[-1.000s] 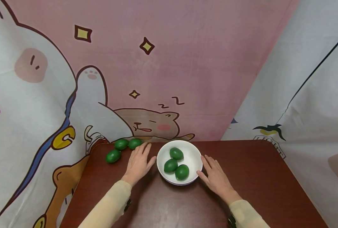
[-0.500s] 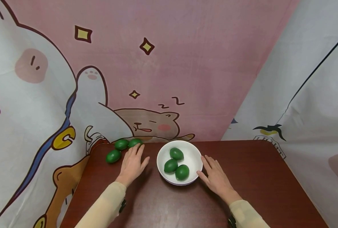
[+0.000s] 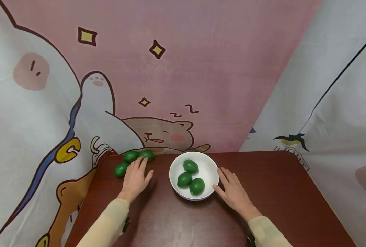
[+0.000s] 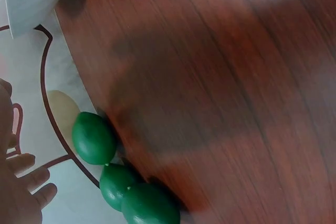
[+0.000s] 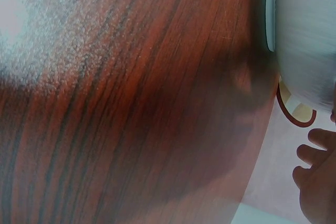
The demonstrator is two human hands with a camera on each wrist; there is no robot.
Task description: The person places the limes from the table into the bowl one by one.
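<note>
A white bowl (image 3: 208, 168) stands near the middle of the table and holds three green limes (image 3: 196, 186). Outside it, at the far left corner, three more limes (image 3: 131, 156) lie close together. My left hand (image 3: 135, 180) is held over that corner with its fingers spread, partly covering the nearest lime (image 3: 119, 170); nothing is in its grasp. In the left wrist view its fingers appear apart from the limes (image 4: 94, 138). At the bowl's right side, my right hand (image 3: 235, 192) has extended fingers at the rim; whether they touch it is hard to tell.
The dark red wooden table (image 3: 183, 223) ends at a hanging cloth (image 3: 226, 85) printed with cartoon animals, just behind the bowl and limes. A paler cloth (image 3: 334, 113) hangs on the right.
My left hand has moved left, away from beside the bowl and toward the loose limes. The right hand, bowl and limes look unmoved, and the head view has shifted slightly.
</note>
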